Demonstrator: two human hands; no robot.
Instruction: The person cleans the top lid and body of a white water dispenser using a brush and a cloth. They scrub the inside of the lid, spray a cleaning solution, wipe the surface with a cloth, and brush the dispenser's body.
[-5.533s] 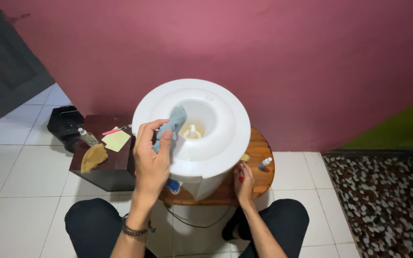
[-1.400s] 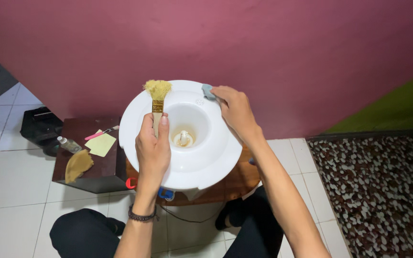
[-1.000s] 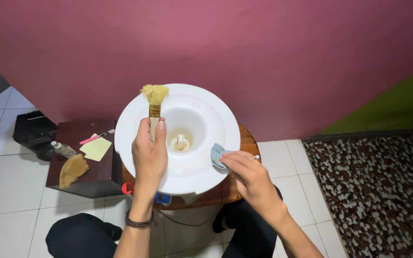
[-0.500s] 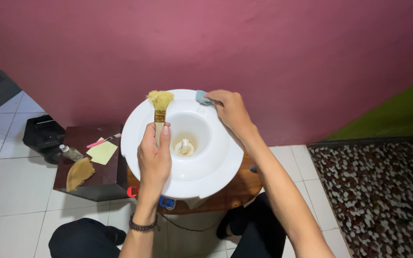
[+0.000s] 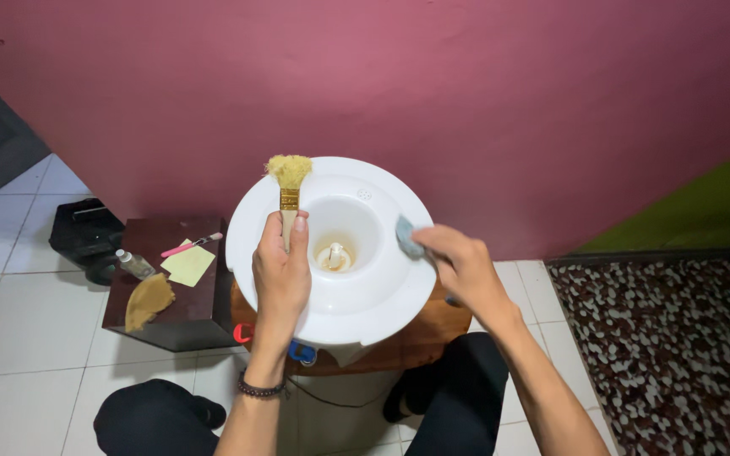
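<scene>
On the dispenser's (image 5: 340, 295) right rim, right hand (image 5: 465, 268) pinches the cloth (image 5: 407, 236), mid-wipe. Left hand (image 5: 281, 272) grips the brush (image 5: 288, 187) upright, idle. Next probably: follow the rim round, pressing evenly.

Left hand (image 5: 281, 274) grips brush (image 5: 288, 190); right hand (image 5: 464, 268) perhaps presses cloth (image 5: 407, 236)

Small bottle (image 5: 135, 264) and yellow note (image 5: 187, 265) on dark stand (image 5: 175, 314)

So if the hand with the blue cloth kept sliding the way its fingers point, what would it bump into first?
The right hand points left across the white top with the blue cloth leading. It would probably dip into the middle well first, then meet the left hand holding the brush. Depth is hard to judge.
</scene>
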